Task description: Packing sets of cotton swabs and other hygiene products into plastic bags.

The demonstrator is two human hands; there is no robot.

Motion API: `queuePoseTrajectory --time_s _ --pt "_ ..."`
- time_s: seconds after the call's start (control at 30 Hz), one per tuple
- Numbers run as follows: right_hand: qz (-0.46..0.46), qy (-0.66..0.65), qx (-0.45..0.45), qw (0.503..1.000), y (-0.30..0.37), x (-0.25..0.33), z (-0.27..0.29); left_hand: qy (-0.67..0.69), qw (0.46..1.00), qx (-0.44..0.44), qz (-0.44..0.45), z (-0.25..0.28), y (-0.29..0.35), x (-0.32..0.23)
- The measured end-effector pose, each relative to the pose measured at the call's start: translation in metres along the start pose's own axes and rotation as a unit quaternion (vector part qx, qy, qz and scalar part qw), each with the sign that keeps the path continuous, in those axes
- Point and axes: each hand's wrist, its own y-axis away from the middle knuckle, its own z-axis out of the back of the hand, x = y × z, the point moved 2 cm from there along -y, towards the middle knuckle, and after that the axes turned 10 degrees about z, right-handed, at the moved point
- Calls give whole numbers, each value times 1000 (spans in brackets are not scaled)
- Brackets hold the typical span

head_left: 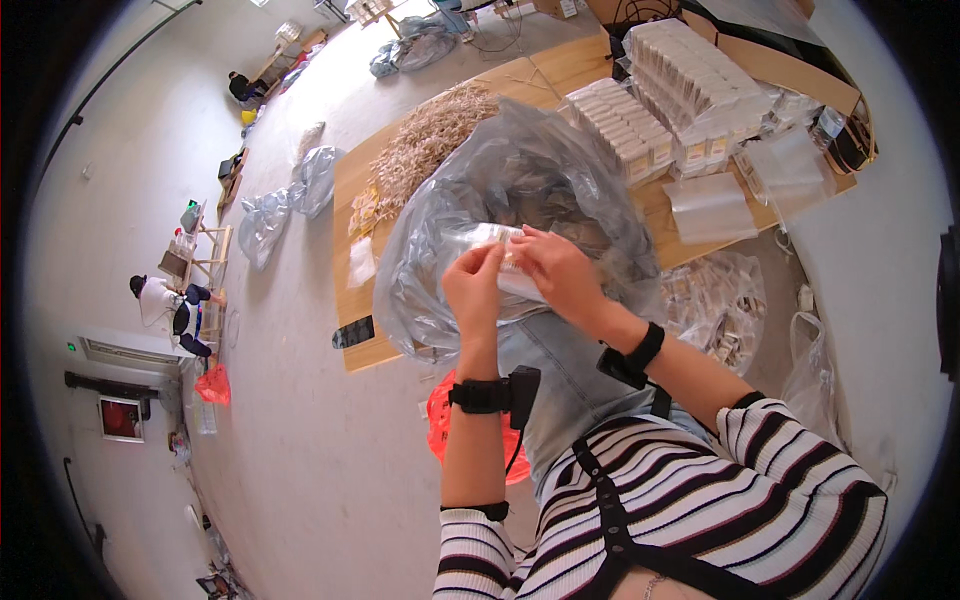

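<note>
- The small clear packet [505, 262] is held between both hands, in front of the mouth of the large clear plastic bag [520, 190].
- Long axis of the packet: it runs from far left to near right, roughly level, with the far-left end pointing toward the pile of small wooden pieces [425, 145].
- The left hand [473, 288] is pinched shut on the near-left part of the packet, fingers curled over its top edge.
- The right hand [560, 272] is clamped on the right part of the packet, fingertips pressing on its upper face; the near-right end of the packet lies hidden under this hand.
- The two hands sit close together, almost touching, with the packet bridging them.
- The large clear plastic bag rests partly on the wooden table [352, 190] and bulges toward the person; what it holds cannot be told.
- Far right on the table: stacked rows of pale boxed items [660, 95] and flat clear pouches [710, 205].
- Each wrist carries a black band; a black device [522, 385] hangs on the left one.
- A red bag [437, 420] lies on the floor near the left forearm.
</note>
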Motion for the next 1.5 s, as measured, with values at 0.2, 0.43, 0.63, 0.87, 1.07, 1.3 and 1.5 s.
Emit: queuePoseTrajectory --time_s 0.2,0.43,0.63,0.87,1.07,1.3,1.5 --pt "-58 -126 61 988 -18 -27 12 -297 887 -73 -347 44 -16 1" --pt "-89 -196 84 973 -49 -75 30 -216 945 96 -225 23 -37 5" --pt "-71 -184 163 967 -65 -83 40 -303 892 20 -334 -1 -44 -13" --pt "140 -25 258 955 -72 -68 45 -345 873 25 -344 -18 -36 -10" --pt "138 11 304 942 -54 -68 34 -319 889 121 -306 -12 -45 11" --pt "89 -15 364 927 -59 -68 33 -337 891 185 -242 -8 -54 0" --pt "128 6 363 923 -56 -54 45 -339 869 97 -346 -18 -16 -14"
